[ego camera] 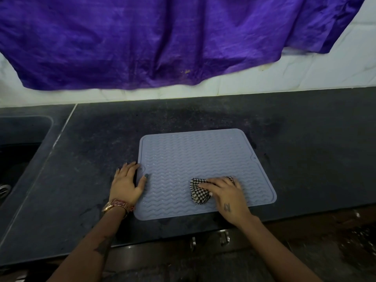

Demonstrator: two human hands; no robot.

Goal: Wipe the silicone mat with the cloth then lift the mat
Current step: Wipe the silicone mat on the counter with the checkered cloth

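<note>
Both grips were down on the mat when I looked. My right hand lay palm down on the cloth, with its fingers bent over the bunched cloth and pressing it onto the mat. My left hand lay flat with its fingers straight and spread. Its thumb was on the left edge of the mat, and the other fingers were on the surface just beside it. That hand held nothing.

I counted one mat, one cloth and two hands. The mat was pale grey-blue with wavy lines all over it. It lay flat on the dark surface, near the front edge. The cloth had small black and white squares, and it sat on the front right part of the mat, partly hidden under my right hand.

I had a gold bracelet on my left wrist. A sink was sunk into the surface far to the left, well apart from the mat. A big purple sheet hung on the white tiled wall behind.
</note>
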